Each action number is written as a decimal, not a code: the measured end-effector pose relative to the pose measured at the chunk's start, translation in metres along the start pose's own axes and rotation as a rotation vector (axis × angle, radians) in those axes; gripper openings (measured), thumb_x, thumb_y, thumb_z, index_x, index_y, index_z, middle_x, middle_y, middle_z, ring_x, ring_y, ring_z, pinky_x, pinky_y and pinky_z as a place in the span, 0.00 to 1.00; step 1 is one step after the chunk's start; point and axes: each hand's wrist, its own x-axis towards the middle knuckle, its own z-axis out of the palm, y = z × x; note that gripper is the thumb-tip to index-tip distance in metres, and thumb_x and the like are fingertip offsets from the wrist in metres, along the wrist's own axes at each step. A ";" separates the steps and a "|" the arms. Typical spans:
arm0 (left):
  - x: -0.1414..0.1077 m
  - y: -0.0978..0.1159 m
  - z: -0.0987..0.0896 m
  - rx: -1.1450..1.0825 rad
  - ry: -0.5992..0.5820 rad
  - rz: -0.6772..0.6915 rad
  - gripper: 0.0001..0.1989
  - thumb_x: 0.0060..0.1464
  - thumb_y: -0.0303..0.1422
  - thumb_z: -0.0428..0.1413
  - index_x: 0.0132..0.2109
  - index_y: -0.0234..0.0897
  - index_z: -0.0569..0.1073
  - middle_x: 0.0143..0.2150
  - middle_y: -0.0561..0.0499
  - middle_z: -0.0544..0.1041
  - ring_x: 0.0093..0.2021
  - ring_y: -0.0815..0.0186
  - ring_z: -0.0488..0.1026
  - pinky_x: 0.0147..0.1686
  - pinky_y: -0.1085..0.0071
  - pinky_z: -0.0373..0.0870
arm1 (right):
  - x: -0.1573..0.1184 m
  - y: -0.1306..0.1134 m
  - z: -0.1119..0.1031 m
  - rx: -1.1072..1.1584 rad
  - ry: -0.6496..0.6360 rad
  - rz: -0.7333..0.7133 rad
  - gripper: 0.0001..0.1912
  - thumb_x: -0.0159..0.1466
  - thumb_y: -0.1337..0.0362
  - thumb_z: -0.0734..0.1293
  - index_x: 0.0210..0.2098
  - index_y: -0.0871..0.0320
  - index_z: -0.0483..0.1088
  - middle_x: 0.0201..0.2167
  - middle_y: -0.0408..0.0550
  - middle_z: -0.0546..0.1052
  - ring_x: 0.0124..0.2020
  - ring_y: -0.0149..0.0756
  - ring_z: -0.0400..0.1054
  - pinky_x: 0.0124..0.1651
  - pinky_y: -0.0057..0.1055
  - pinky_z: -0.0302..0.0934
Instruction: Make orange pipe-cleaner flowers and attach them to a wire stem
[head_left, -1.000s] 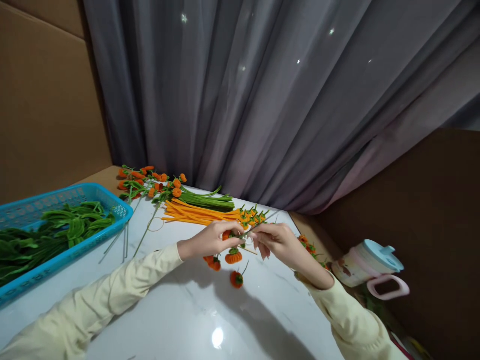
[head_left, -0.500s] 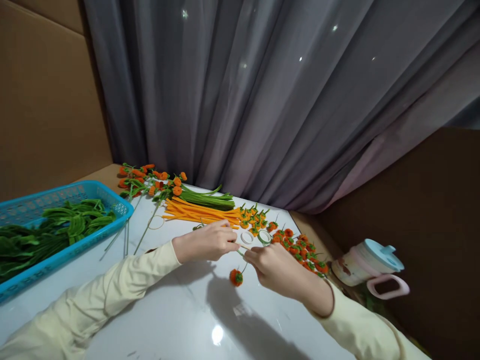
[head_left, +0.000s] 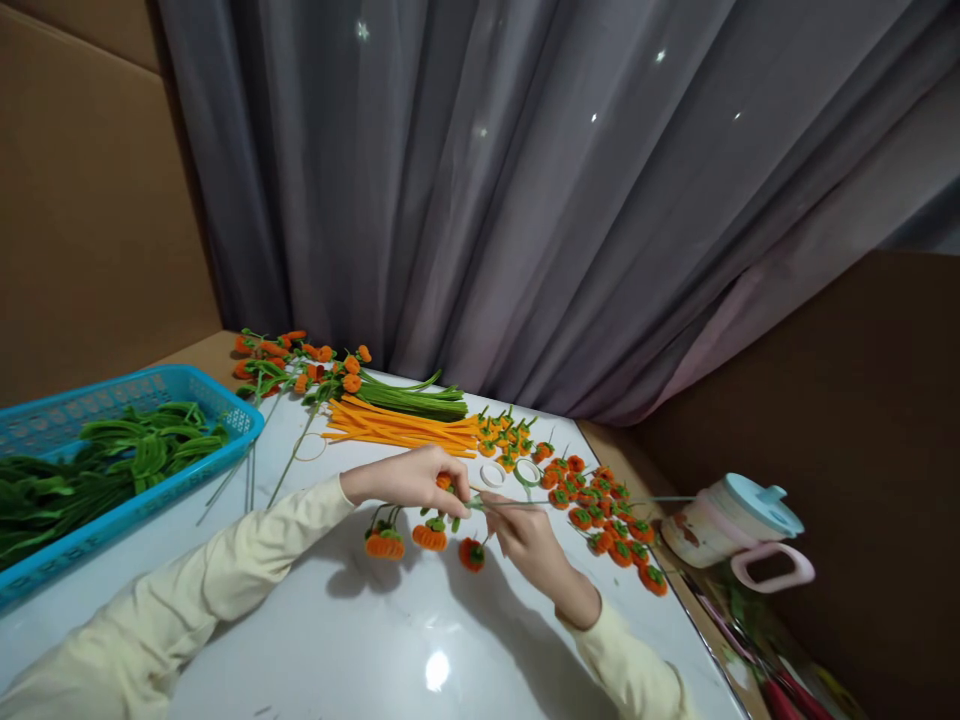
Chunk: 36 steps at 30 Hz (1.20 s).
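Observation:
My left hand [head_left: 416, 478] is closed around a branch of fuzzy orange pipe-cleaner fruits. Two of them, one orange fruit [head_left: 384, 545] and another beside it [head_left: 430, 538], hang below the fingers on green stalks. A thin green wire stem [head_left: 600, 500] runs from the grip far to the right, passing over my right hand [head_left: 525, 535]. The right fingers are pinched at the stem near the left fingertips, with a short pale strip [head_left: 478, 489] between the hands. Below the fingers is a redder fruit [head_left: 471, 554] on a wire; whether it hangs or lies there I cannot tell.
Loose orange fruits [head_left: 600, 500], yellow ones [head_left: 506, 438], two tape rolls [head_left: 493, 473], orange strips [head_left: 397, 428] and green strips [head_left: 412, 398] lie beyond my hands. Left is a blue basket [head_left: 247, 425] of green leaves; right are a lidded cup [head_left: 739, 520] and red-handled tools [head_left: 795, 690].
The orange fruits under my left hand have swung into view, and the long wire stem now points right. My right hand and forearm have shifted left, uncovering more loose fruits.

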 end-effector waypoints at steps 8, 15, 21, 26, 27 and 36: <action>0.000 -0.010 -0.006 0.049 -0.191 0.031 0.12 0.47 0.40 0.61 0.32 0.33 0.77 0.24 0.53 0.74 0.24 0.74 0.64 0.23 0.80 0.58 | 0.039 0.003 -0.054 0.332 -0.370 -0.133 0.22 0.67 0.53 0.57 0.32 0.63 0.75 0.19 0.45 0.70 0.19 0.27 0.63 0.25 0.22 0.59; -0.002 -0.012 -0.013 0.238 -0.311 -0.022 0.06 0.48 0.33 0.60 0.31 0.34 0.77 0.23 0.55 0.74 0.22 0.74 0.64 0.22 0.81 0.58 | 0.030 -0.012 -0.076 0.381 -0.668 -0.132 0.22 0.67 0.53 0.58 0.39 0.64 0.75 0.23 0.48 0.73 0.19 0.26 0.65 0.25 0.20 0.61; -0.003 -0.009 -0.013 0.313 -0.281 0.078 0.06 0.51 0.33 0.58 0.34 0.36 0.77 0.28 0.54 0.76 0.27 0.73 0.68 0.28 0.81 0.61 | 0.036 -0.013 -0.046 0.337 -0.493 0.069 0.22 0.62 0.49 0.63 0.44 0.61 0.72 0.35 0.50 0.75 0.31 0.30 0.68 0.34 0.22 0.61; -0.004 -0.009 -0.009 0.402 -0.291 0.048 0.04 0.49 0.30 0.58 0.35 0.37 0.77 0.27 0.54 0.75 0.27 0.72 0.68 0.28 0.80 0.61 | 0.044 -0.001 -0.015 0.634 -0.872 0.207 0.27 0.56 0.42 0.64 0.29 0.63 0.70 0.23 0.44 0.72 0.23 0.26 0.63 0.28 0.22 0.59; -0.004 -0.009 -0.009 0.416 -0.312 0.031 0.04 0.49 0.30 0.58 0.35 0.38 0.77 0.27 0.54 0.75 0.27 0.72 0.68 0.28 0.80 0.62 | 0.044 0.001 -0.013 0.658 -0.909 0.219 0.27 0.55 0.42 0.65 0.25 0.63 0.69 0.20 0.42 0.69 0.21 0.25 0.61 0.27 0.21 0.57; -0.005 -0.005 -0.011 0.263 -0.452 0.120 0.06 0.51 0.30 0.58 0.37 0.37 0.78 0.31 0.51 0.77 0.28 0.70 0.69 0.32 0.79 0.64 | 0.038 -0.004 -0.013 0.897 -0.782 0.237 0.22 0.51 0.54 0.73 0.37 0.59 0.62 0.31 0.42 0.72 0.30 0.27 0.66 0.32 0.22 0.59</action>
